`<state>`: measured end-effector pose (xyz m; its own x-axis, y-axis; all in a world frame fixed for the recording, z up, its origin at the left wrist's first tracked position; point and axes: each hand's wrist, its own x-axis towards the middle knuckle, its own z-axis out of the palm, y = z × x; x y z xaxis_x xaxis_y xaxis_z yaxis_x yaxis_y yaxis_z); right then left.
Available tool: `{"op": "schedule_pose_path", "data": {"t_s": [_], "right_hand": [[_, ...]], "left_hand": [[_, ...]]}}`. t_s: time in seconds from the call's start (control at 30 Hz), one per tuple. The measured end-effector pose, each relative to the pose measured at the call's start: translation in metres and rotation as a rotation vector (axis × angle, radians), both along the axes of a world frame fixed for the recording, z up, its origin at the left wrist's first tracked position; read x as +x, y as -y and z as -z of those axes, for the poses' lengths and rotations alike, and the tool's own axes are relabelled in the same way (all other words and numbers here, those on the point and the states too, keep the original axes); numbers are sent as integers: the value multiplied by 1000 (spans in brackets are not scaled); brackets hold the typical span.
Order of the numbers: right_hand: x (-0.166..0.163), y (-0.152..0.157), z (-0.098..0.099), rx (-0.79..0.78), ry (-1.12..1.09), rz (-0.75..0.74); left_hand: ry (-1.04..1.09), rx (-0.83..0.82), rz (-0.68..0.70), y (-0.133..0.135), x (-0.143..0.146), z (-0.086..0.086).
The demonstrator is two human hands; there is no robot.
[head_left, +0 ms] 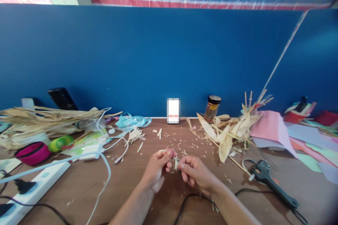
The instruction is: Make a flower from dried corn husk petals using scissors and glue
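Over the brown wood-look tabletop (pixel 137 197), centre | your left hand (pixel 159 167) and right hand (pixel 195 172) pinch a small, pale, husk-like sliver (pixel 176 164) between fingertips, likely for fine control from both sides | pale dried-husk bundle (pixel 225 142) and black plastic glue-gun-like tool (pixel 277 187) sit right, probably for easy reach.

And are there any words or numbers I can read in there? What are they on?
None that I can read.
Upright white screen: blurred into blocks, so nothing readable.
Green-and-white sheet: any print is too blurred.
Dark-lidded jar: no readable label.
White power strip: any marks are too small.
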<state>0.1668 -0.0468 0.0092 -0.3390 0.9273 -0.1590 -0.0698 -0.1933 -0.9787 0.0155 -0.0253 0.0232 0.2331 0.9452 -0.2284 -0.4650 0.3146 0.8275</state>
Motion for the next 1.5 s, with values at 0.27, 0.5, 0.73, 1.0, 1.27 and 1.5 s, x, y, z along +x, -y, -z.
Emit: {"op": "schedule_pose_path", "data": {"t_s": [0.27,0.5,0.73,1.0,1.27,1.5], "right_hand": [[0,1,0,20,9,-3],[0,2,-2,23,25,-32],[-1,2,0,26,39,-52],[18,11,-21,-125,116,-638],[29,7,-42,205,-134,-117],[26,20,-64,654,704,90]], "left_hand": [[48,21,-148,-6,-4,5],[154,-13,-308,-12,-12,-3],[168,-2,-488,-22,-22,-3],[271,-17,-518,-26,-33,-10],[-318,242,-102,14,-5,-31],[-1000,924,-29,48,14,-28]]}}
